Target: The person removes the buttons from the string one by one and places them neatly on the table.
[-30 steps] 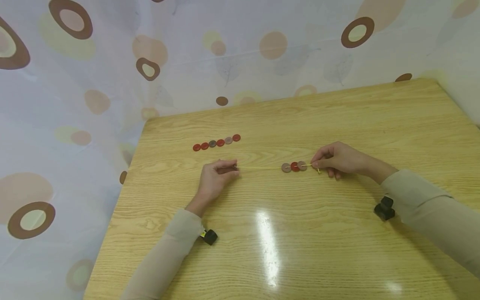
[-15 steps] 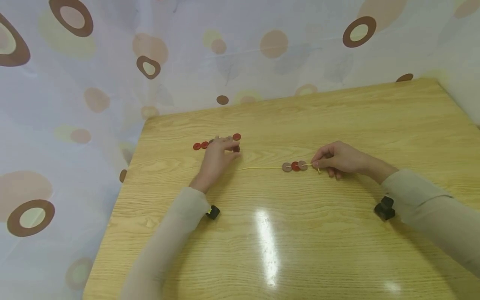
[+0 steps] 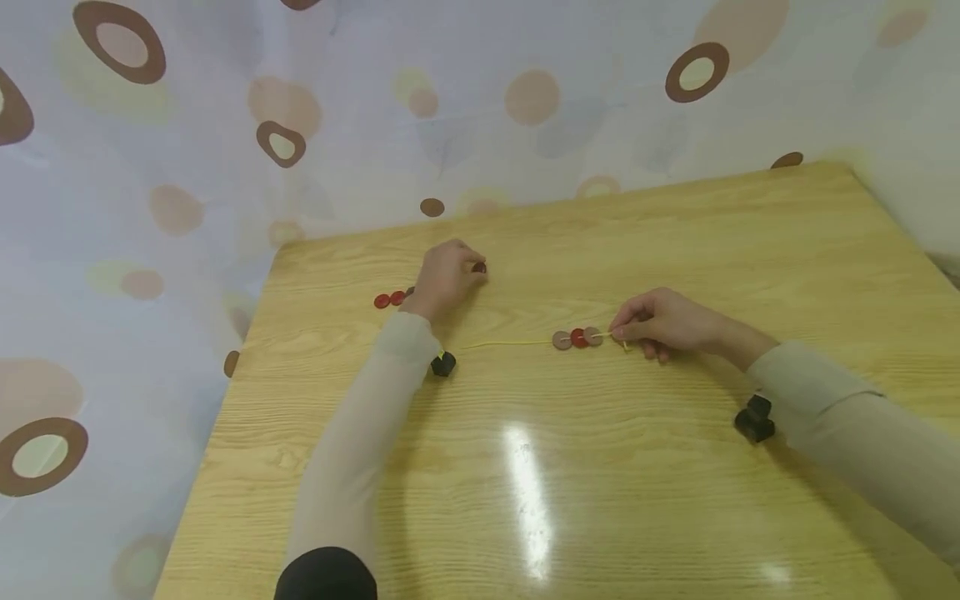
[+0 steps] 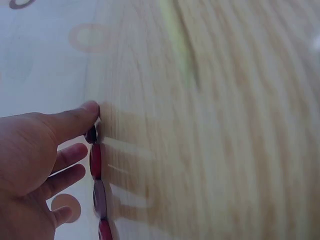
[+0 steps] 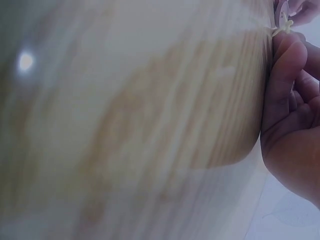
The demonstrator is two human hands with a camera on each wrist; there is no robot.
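My left hand (image 3: 446,275) pinches a dark red button (image 3: 478,267) between thumb and fingers at the right end of a row of buttons on the table. Two red buttons (image 3: 382,301) show at the row's left end; my hand and wrist hide most others. In the left wrist view, a red button (image 4: 96,161) and a mauve button (image 4: 100,199) lie in line beside the held one. My right hand (image 3: 663,323) pinches a yellow string (image 3: 510,342) near its knotted end. Two mauve buttons (image 3: 562,341) and a red button (image 3: 578,337) between them are threaded on it.
The wooden table (image 3: 637,467) meets a patterned curtain (image 3: 480,150) at its back and left edges. Each wrist carries a small black camera (image 3: 753,419). A black rounded object (image 3: 326,575) overlaps my left sleeve at the bottom.
My left hand has left the string's free end and moved away from me to the button row, carrying the dark red button. The string's left part lies loose. My right hand stays in place.
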